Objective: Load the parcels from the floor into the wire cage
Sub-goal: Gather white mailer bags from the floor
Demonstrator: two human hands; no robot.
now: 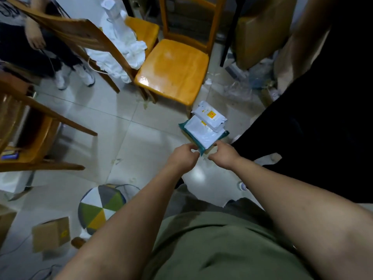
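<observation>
Crowding 3 stacked parcels (203,130): yellow chair (173,67) behind, black trouser leg (302,128) beside.

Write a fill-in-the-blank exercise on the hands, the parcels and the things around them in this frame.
1. The left hand and the right hand both grip the green parcel, which lies ___ the white parcels.
2. The cardboard box at the lower left lies on the ___.
3. The white cloth is draped over a ___.

Missing words: under; floor; chair.
</observation>
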